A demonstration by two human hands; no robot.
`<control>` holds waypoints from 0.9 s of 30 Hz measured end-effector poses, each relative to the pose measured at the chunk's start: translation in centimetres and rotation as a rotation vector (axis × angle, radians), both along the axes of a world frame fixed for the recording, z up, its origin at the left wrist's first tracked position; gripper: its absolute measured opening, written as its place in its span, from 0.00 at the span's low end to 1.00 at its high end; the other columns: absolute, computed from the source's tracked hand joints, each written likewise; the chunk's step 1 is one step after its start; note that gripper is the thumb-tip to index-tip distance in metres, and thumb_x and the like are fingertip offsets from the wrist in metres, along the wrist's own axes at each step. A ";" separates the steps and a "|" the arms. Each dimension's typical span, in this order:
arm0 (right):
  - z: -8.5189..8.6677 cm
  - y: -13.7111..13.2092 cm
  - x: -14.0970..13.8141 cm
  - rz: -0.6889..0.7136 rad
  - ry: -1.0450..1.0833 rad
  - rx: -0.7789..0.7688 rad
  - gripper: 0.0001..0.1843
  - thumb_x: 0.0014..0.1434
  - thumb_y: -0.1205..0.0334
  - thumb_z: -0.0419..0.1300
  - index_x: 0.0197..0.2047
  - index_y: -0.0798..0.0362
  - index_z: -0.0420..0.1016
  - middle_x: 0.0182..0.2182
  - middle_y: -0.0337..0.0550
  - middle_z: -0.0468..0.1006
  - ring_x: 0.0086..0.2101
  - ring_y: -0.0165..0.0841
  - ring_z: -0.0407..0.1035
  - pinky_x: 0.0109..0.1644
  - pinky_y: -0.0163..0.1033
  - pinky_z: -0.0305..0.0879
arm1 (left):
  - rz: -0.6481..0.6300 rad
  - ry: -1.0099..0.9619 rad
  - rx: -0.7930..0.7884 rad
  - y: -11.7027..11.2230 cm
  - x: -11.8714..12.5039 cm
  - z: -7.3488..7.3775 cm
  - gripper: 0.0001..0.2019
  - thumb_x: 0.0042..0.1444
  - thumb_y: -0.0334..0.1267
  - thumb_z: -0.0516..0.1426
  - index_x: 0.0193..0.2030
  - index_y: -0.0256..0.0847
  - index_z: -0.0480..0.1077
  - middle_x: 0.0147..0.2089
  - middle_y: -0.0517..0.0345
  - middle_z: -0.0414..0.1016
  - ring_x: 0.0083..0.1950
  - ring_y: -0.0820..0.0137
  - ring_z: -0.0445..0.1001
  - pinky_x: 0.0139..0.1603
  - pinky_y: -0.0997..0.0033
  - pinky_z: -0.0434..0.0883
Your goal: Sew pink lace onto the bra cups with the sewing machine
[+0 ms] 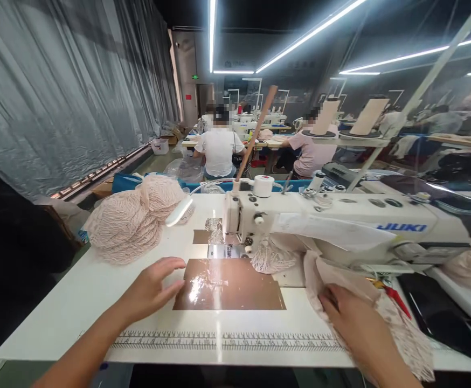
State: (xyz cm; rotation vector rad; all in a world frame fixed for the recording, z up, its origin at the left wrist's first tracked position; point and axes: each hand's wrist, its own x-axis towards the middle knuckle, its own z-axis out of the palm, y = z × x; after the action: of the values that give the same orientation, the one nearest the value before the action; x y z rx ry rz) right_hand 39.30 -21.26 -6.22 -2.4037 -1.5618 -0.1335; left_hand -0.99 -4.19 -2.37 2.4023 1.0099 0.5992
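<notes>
My left hand [154, 288] hovers at the left edge of a shiny brown sheet [235, 285] on the table, fingers apart and nothing in them. On the right, my right hand [351, 310] pinches a pale pink fabric piece [336, 275], part of which trails down past my wrist as lace. Behind the sheet stands a white JUKI sewing machine [340, 221], its needle area just past the sheet's back edge. A bunched pale lace piece [271, 256] lies beside the needle area, under the machine arm.
A heap of pale pink lace pieces [132, 218] sits at the back left. A ruler strip [227, 340] runs along the table's front. Red-handled snips [397, 299] and a black glossy object [441, 312] lie at the right. Two people [219, 143] sit at machines ahead.
</notes>
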 end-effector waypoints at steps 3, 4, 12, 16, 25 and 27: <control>-0.5 -0.6 0.2 0.050 0.163 0.093 0.17 0.61 0.51 0.48 0.33 0.51 0.72 0.27 0.47 0.79 0.32 0.44 0.74 0.32 0.42 0.65 | -0.155 -0.098 -0.159 -1.5 4.1 0.1 0.13 0.59 0.42 0.54 0.50 0.44 0.70 0.52 0.50 0.73 0.52 0.61 0.71 0.51 0.64 0.70; -0.5 -0.7 0.1 0.073 0.243 0.158 0.17 0.61 0.49 0.48 0.33 0.51 0.72 0.28 0.45 0.79 0.32 0.42 0.74 0.32 0.40 0.65 | -0.204 -0.130 -0.246 -2.0 5.6 0.0 0.13 0.60 0.42 0.54 0.49 0.42 0.70 0.51 0.50 0.73 0.52 0.62 0.71 0.53 0.63 0.69; 0.1 0.8 1.9 0.104 0.305 0.365 0.22 0.57 0.47 0.53 0.46 0.54 0.71 0.43 0.51 0.78 0.43 0.44 0.71 0.46 0.44 0.65 | -0.290 -0.441 -0.960 -4.3 19.3 -2.8 0.21 0.56 0.49 0.60 0.50 0.36 0.69 0.41 0.51 0.73 0.44 0.68 0.73 0.50 0.64 0.68; -0.7 2.9 4.4 0.060 0.362 0.208 0.30 0.53 0.51 0.55 0.55 0.58 0.69 0.47 0.60 0.77 0.45 0.55 0.71 0.47 0.55 0.64 | -0.211 -0.540 -1.177 -4.4 26.2 -2.8 0.21 0.49 0.45 0.65 0.46 0.35 0.70 0.38 0.54 0.72 0.36 0.71 0.74 0.43 0.68 0.71; -1.4 2.6 4.9 0.192 0.600 0.387 0.22 0.58 0.50 0.53 0.50 0.53 0.73 0.45 0.48 0.79 0.45 0.40 0.73 0.49 0.43 0.68 | -0.083 -0.486 -1.160 -4.0 34.1 -3.6 0.08 0.53 0.35 0.60 0.38 0.36 0.66 0.25 0.64 0.67 0.25 0.78 0.68 0.29 0.78 0.69; -1.3 2.5 4.9 0.206 0.648 0.428 0.21 0.58 0.51 0.53 0.50 0.53 0.72 0.44 0.46 0.80 0.44 0.38 0.74 0.47 0.40 0.69 | -0.097 -0.451 -1.145 -3.8 34.2 -3.7 0.07 0.53 0.34 0.60 0.36 0.36 0.66 0.22 0.64 0.66 0.23 0.78 0.66 0.26 0.79 0.66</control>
State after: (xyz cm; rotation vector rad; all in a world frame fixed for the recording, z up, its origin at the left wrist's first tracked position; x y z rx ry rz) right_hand 44.22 -18.73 -7.54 -1.7039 -1.2901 0.2951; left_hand 33.22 -7.97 -6.10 1.2235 0.7180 0.3387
